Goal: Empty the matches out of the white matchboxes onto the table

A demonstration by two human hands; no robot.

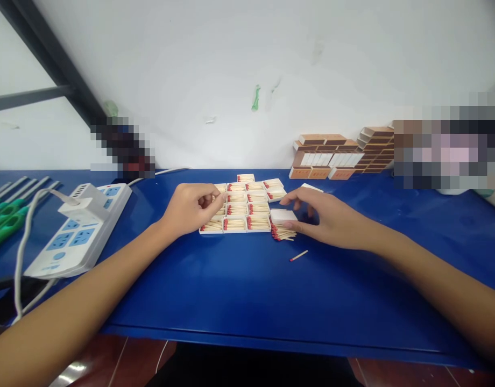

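Several open white matchbox trays filled with red-tipped matches lie in rows on the blue table. My left hand rests at the left edge of the rows, fingers curled in a pinch against a tray. My right hand lies to the right, fingers spread over an overturned white tray and a small pile of loose matches. One single match lies apart, nearer to me.
A stack of brown matchbox sleeves stands against the white wall at the back right. A white and blue power strip with a cable lies at the left, green-handled tools beyond it. The table's front edge is near me.
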